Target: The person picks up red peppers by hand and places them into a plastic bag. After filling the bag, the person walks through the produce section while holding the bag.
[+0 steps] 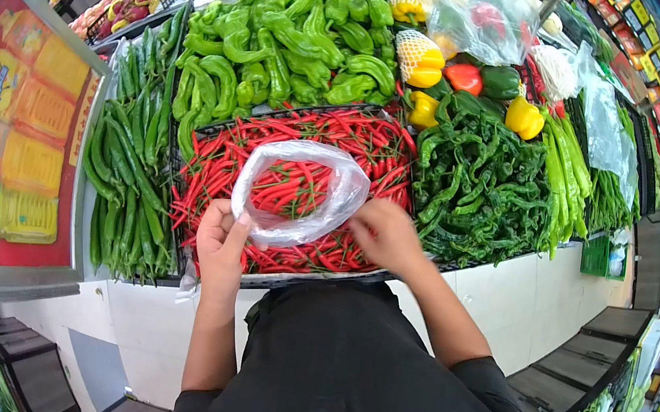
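A clear plastic bag (pixel 293 230) lies with its mouth spread wide on a crate of red chili peppers (pixel 218 166). Red chilies with green stems (pixel 286 188) show through its round opening. My left hand (pixel 224 234) is closed on the bag's near left rim, thumb on top. At the bag's right side, my right hand (pixel 385 234) is curled and slightly blurred, its fingertips down against the bag's edge and the chilies. What those fingers hold, if anything, is hidden.
Long green chilies (pixel 130 171) lie to the left, light green peppers (pixel 285 42) behind, dark wrinkled peppers (pixel 475 183) to the right. Yellow bell peppers (pixel 525 117) and a bundled plastic bag (pixel 488 18) sit at the back right. A drink poster panel (pixel 23 132) stands at far left.
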`<state>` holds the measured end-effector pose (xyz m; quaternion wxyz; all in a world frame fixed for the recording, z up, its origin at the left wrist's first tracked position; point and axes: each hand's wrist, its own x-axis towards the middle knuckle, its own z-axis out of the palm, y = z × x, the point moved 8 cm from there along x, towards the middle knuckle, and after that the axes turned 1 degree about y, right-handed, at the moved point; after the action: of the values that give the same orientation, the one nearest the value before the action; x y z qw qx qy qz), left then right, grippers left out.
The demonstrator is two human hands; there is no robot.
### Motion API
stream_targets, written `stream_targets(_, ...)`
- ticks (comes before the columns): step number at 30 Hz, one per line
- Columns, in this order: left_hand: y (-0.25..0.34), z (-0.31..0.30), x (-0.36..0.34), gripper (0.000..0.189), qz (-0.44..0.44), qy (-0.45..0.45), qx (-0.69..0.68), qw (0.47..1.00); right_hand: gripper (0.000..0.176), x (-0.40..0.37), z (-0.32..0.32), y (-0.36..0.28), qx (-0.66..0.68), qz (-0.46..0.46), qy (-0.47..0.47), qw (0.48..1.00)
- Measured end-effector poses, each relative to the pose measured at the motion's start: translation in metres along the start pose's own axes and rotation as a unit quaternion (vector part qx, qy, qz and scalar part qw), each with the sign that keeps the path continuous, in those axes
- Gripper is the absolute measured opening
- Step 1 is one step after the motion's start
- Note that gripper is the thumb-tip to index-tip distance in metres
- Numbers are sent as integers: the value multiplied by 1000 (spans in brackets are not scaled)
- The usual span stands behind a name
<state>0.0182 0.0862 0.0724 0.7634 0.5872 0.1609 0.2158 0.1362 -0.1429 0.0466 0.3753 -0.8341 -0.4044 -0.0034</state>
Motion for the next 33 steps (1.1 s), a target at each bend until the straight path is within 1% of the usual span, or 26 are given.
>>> stream_targets(1,0,1,2,7,-2,-1,0,1000,16,-8,20,-4,-14,-23,-33,999)
stream_targets(3,2,3,5,7,-4,-1,2,1000,18,-22,47,-9,-47,4,-51,998)
stream_targets(4,1,3,6,7,-3,-6,5,1000,16,-23,53,-9,-67,14,-49,996)
stream_targets(7,2,3,6,8,0,-13,6,1000,13,-20,50,-6,-72,5,-31,997)
stream_targets(9,3,2,4,8,-4,-7,11,1000,10,-16,35,-2,-53,0,-18,998)
stream_targets(12,4,0,1,9,-3,-3,15,1000,8,-3,-9,-2,-31,-17,-7,999)
stream_targets(13,5,-2,0,9,-1,-3,16,1000,8,1,-22,3,-8,-16,-47,999)
stream_targets(14,4,-3,-1,8,-4,-3,13,1000,8,4,-40,2,4,-21,-66,998)
stream_targets(19,1,1,-1,7,-16,-7,-3,1000,5,11,-118,-15,127,11,-53,990)
stream_targets(20,1,2,0,7,-16,-9,-5,1000,5,16,-127,-26,136,-8,-44,990)
stream_targets(23,2,6,0,7,-14,-15,-9,1000,4,34,-130,-49,159,-71,43,984)
stream_targets(24,2,6,0,7,-14,-16,-9,1000,5,40,-123,-55,126,-68,82,986)
stream_targets(27,4,6,-1,7,-12,-17,-9,1000,15,56,-84,-79,-26,-110,56,992)
stream_targets(30,7,6,-6,7,-10,-15,-1,1000,18,59,-66,-77,-50,-81,119,988)
stream_targets(33,5,1,-9,7,-10,-9,8,1000,20,51,-68,-58,-47,-43,138,988)
